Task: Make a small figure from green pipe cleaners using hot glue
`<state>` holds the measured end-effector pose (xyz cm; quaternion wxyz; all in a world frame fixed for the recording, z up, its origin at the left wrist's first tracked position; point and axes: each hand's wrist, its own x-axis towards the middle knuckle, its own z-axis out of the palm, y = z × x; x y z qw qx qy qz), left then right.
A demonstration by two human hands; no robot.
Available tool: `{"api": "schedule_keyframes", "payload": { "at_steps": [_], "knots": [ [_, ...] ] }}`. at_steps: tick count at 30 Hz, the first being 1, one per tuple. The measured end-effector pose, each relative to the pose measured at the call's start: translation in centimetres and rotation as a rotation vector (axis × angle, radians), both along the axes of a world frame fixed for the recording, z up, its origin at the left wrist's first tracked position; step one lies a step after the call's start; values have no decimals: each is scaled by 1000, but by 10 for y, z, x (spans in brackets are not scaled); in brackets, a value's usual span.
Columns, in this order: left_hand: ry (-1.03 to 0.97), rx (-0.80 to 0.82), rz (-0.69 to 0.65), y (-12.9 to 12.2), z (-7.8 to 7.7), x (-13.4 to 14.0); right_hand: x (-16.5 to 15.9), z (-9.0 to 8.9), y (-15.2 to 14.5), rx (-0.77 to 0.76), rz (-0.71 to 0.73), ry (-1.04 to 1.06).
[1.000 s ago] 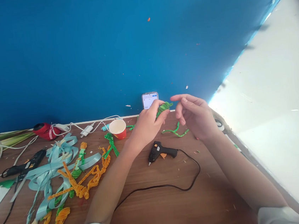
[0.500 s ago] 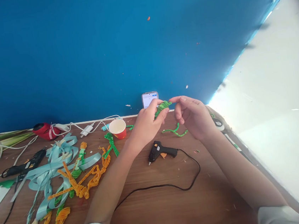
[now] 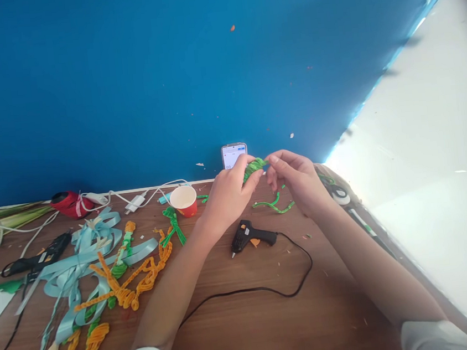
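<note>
Between the thumb and fingers of my left hand (image 3: 229,195) is a twisted bundle of green pipe cleaners (image 3: 253,167), raised above the back of the table. My right hand (image 3: 303,184) pinches with thumb and forefinger at the bundle's right end, where a thin green tip shows. Its other fingers are curled below. Loose green pipe cleaner pieces (image 3: 276,208) lie under the hands. Nearer to me, a black glue gun (image 3: 248,236) rests on its side, nozzle to the left. The part of the bundle inside my left hand is hidden.
A phone (image 3: 232,154) leans on the blue wall behind my left hand. Left of it stand a red paper cup (image 3: 188,206) and a tied green bundle (image 3: 173,224). Light blue ribbon (image 3: 66,270), orange pipe cleaner shapes (image 3: 125,295) and another glue gun (image 3: 45,256) crowd the left side.
My right thumb and forefinger have closed into a pinch at the bundle's end; before, the forefinger was stretched out toward it. My left hand has barely moved.
</note>
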<state>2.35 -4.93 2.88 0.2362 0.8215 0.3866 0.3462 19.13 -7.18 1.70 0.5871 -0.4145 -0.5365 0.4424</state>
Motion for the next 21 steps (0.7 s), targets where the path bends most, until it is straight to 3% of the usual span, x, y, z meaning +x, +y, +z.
{"api": "schedule_keyframes", "payload": {
  "at_steps": [8,14,21],
  "knots": [
    [15,44,-35,1,-4,2,-1,1,-1,-1,92,-67],
    [-55,29,-89,-2,-4,5,-3,1,-3,68,25,-91],
    [-112,76,0,-5,-4,8,-5,3,-6,133,-49,-182]
  ]
}}
